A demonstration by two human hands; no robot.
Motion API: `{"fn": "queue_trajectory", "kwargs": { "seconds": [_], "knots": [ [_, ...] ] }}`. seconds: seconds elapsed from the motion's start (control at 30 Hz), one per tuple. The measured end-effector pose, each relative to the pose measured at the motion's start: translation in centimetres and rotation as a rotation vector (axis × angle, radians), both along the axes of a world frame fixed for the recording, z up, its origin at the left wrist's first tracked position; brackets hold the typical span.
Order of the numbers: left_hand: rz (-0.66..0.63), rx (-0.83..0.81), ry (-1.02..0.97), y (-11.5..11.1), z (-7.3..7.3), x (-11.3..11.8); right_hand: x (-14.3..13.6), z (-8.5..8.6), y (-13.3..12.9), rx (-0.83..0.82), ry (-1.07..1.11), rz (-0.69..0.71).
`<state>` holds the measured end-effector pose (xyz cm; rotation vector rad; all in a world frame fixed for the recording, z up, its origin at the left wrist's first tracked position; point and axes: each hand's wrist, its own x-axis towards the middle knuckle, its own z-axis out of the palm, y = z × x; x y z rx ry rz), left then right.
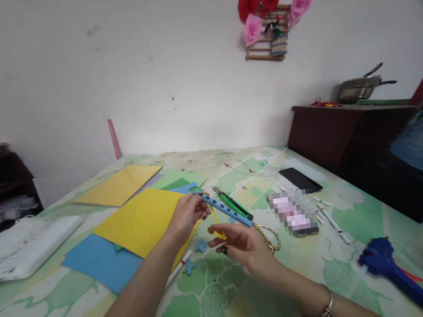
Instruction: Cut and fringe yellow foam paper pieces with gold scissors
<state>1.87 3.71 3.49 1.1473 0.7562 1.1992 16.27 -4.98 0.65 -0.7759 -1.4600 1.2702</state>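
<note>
My left hand [190, 214] is closed in a pinch on the upper end of a slim blue tube with dark spots [225, 209], which slants down to the right. A narrow yellow strip [215, 219] hangs from near that end toward my right hand [244, 243]. The fingers of my right hand are closed on the strip's lower end. Gold-handled scissors [274, 242] lie just beyond my right hand, their blades hidden. A green-handled tool [234, 204] lies behind the tube. Two small blue cutouts [189, 268] and a white marker [180, 266] rest below my left hand.
Yellow sheets [141, 216] and blue sheets [100, 262] lie to the left. At the right are a phone with a blurred screen [293, 215], a black phone [300, 179], white markers [334, 222] and a dark blue tool [395, 269]. A white plastic bag [29, 244] is far left.
</note>
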Motion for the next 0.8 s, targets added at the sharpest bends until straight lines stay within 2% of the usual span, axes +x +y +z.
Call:
{"fn": "queue_trajectory", "kwargs": {
  "seconds": [0.1, 0.23, 0.6, 0.8],
  "knots": [
    [0.017, 0.016, 0.042, 0.1, 0.0, 0.0, 0.0, 0.4, -0.2, -0.021, 0.061, 0.028],
    [0.020, 0.030, 0.119, 0.1, -0.1, 0.0, 0.3, 0.7, -0.1, -0.044, 0.132, -0.001],
    [-0.040, 0.075, 0.264, 0.1, -0.4, 0.3, 2.4, 1.8, 1.6, -0.053, 0.210, -0.246],
    [-0.077, 0.073, 0.298, 0.0, -0.3, 0.2, 3.5, 1.8, 2.6, -0.096, 0.201, -0.348]
  ]
}}
